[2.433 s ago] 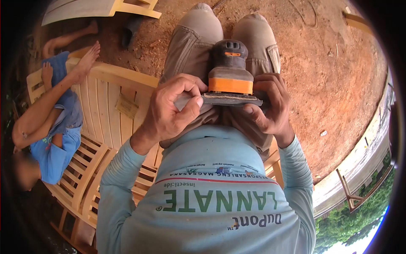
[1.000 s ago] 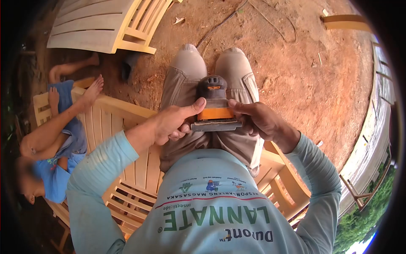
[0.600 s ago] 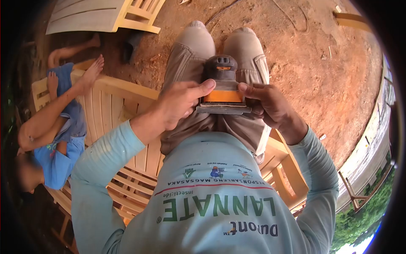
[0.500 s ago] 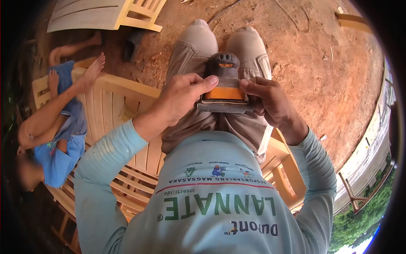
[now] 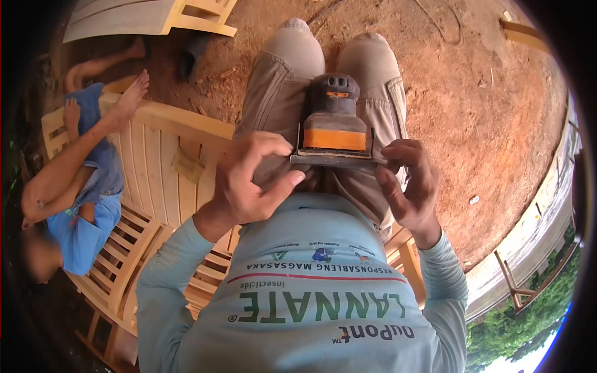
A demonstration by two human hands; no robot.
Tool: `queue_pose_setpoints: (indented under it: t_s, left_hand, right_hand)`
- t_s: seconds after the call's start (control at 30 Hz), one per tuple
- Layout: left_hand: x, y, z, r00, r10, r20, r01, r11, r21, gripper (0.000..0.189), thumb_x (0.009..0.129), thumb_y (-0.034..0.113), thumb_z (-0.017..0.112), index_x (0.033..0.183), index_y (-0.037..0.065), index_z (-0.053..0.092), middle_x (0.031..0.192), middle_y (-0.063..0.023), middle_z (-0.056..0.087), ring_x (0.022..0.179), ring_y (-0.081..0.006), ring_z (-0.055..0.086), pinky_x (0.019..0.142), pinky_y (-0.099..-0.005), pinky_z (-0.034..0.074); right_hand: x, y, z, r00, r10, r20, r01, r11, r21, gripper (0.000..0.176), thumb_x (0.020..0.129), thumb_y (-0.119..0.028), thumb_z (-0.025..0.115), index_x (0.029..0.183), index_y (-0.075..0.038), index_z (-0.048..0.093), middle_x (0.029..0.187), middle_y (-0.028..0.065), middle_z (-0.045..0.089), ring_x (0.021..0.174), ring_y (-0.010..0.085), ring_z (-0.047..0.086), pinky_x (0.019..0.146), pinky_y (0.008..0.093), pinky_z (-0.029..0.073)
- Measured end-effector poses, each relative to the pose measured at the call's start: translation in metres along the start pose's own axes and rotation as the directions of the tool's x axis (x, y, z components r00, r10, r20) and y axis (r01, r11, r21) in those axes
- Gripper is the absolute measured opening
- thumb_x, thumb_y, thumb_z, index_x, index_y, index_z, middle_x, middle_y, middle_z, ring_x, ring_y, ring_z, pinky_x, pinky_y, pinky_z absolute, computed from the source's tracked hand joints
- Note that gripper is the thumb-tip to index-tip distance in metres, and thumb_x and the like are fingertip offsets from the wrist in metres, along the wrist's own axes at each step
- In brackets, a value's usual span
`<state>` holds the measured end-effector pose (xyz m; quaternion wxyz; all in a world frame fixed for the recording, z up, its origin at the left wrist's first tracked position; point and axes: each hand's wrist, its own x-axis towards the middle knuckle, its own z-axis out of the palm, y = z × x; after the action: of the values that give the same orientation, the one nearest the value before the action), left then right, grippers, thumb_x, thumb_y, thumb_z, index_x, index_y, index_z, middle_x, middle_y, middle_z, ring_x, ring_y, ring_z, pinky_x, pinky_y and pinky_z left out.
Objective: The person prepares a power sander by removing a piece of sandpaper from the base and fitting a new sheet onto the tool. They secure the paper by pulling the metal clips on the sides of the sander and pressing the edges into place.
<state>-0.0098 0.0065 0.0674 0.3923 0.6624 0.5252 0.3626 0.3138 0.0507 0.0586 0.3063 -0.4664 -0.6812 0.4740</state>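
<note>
A black and orange power sander (image 5: pixel 334 124) rests between my thighs, its flat dark pad (image 5: pixel 333 161) facing my body. My left hand (image 5: pixel 252 177) is at the pad's left end, thumb and index finger spread apart, with the fingertip close to the metal clip at the edge. On the other side my right hand (image 5: pixel 410 180) has its fingers curved and parted beside the pad's right end. Whether any fingertip touches the sander is hard to tell. Sandpaper edges show along the pad.
A person in blue (image 5: pixel 90 230) sits at the left on a slatted wooden bench (image 5: pixel 168 133), one bare foot on it. Another wooden piece (image 5: pixel 121 18) stands at the upper left. Reddish dirt ground (image 5: pixel 472 105) holds a cable (image 5: pixel 429 22).
Both hands have let go of the sander's body and moved down toward the pad's ends, their fingers opening. The sander stays between my thighs.
</note>
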Motion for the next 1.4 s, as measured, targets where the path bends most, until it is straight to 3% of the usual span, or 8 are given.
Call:
queue_pose_setpoints:
  t_s: [0.17,0.4,0.6,0.93,1.03,1.17,1.27,1.4]
  left_hand:
    - [-0.007,-0.010,0.022,0.994,0.075,-0.082,-0.070,0.995,0.066,0.039,0.087,0.005,0.099,0.115,0.004,0.072,0.112,-0.0158,0.077,0.099,-0.0311,0.077,0.088,-0.0395,0.061]
    - [-0.005,-0.010,0.022,0.991,0.080,-0.110,-0.072,0.995,0.072,0.037,0.090,0.008,0.097,0.119,0.004,0.073,0.108,-0.0151,0.078,0.097,-0.0300,0.077,0.086,-0.0393,0.062]
    - [-0.001,0.001,0.023,0.995,0.068,-0.068,-0.059,0.991,0.124,0.046,0.088,0.011,0.100,0.123,0.003,0.071,0.110,-0.0151,0.077,0.099,-0.0315,0.076,0.087,-0.0401,0.061]
    - [0.005,-0.008,0.040,0.973,0.134,-0.187,-0.107,0.983,0.146,0.037,0.090,0.016,0.098,0.116,0.003,0.076,0.104,-0.0159,0.076,0.094,-0.0362,0.076,0.082,-0.0431,0.061]
    - [0.020,0.003,0.039,0.943,0.169,-0.286,-0.121,0.976,0.179,0.030,0.096,0.019,0.093,0.115,0.004,0.076,0.101,-0.0147,0.075,0.090,-0.0361,0.075,0.079,-0.0431,0.060]
    - [0.054,0.018,0.030,0.918,0.086,-0.388,-0.072,0.996,0.051,0.025,0.102,0.023,0.087,0.113,0.004,0.077,0.101,-0.0161,0.074,0.092,-0.0354,0.075,0.082,-0.0428,0.058]
    - [0.068,0.034,0.021,0.927,0.005,-0.375,-0.022,0.999,-0.040,0.024,0.105,0.027,0.083,0.111,0.005,0.076,0.103,-0.0164,0.073,0.098,-0.0396,0.074,0.085,-0.0478,0.058]
    - [0.076,0.045,0.007,0.874,0.168,-0.457,-0.144,0.986,0.086,0.025,0.112,0.027,0.069,0.108,0.003,0.067,0.101,-0.0194,0.067,0.095,-0.0432,0.069,0.083,-0.0509,0.055]
  right_hand:
    - [0.002,0.001,0.014,0.991,-0.133,-0.005,0.133,0.991,-0.032,0.031,0.092,-0.003,0.090,0.118,0.002,0.074,0.112,0.0148,0.073,0.085,0.0205,0.073,0.074,0.0328,0.060]
    - [0.002,-0.003,0.020,0.998,0.059,-0.039,-0.053,0.989,0.140,0.022,0.096,0.001,0.088,0.111,0.002,0.072,0.107,0.0125,0.072,0.082,0.0164,0.071,0.072,0.0316,0.058]
    - [0.002,0.001,0.015,0.993,-0.120,-0.017,0.119,0.992,-0.034,0.025,0.094,0.000,0.089,0.111,0.003,0.071,0.107,0.0141,0.072,0.084,0.0204,0.072,0.073,0.0326,0.059]
    - [-0.009,0.019,0.038,0.996,-0.016,-0.085,0.007,0.993,-0.115,0.060,0.091,-0.012,0.095,0.139,0.000,0.061,0.114,0.0199,0.077,0.096,0.0361,0.080,0.086,0.0439,0.065]
    - [0.000,0.031,0.043,0.980,-0.102,-0.169,0.089,0.993,-0.082,0.057,0.094,-0.012,0.094,0.140,0.002,0.063,0.113,0.0177,0.077,0.095,0.0290,0.079,0.087,0.0394,0.063]
    - [0.016,0.003,0.036,0.984,0.093,-0.153,-0.045,0.955,0.292,0.049,0.104,-0.013,0.087,0.142,0.003,0.061,0.123,0.0102,0.071,0.107,0.0162,0.067,0.094,0.0320,0.057]
    - [0.019,-0.030,0.031,0.988,0.085,-0.128,-0.023,0.905,0.424,0.054,0.106,-0.019,0.086,0.146,0.002,0.058,0.125,0.0088,0.070,0.110,0.0172,0.067,0.099,0.0332,0.056]
    - [-0.020,-0.085,0.041,0.995,0.025,0.095,-0.078,0.791,0.607,0.064,0.106,-0.018,0.082,0.157,0.004,0.050,0.135,0.0154,0.071,0.126,0.0246,0.069,0.111,0.0390,0.054]
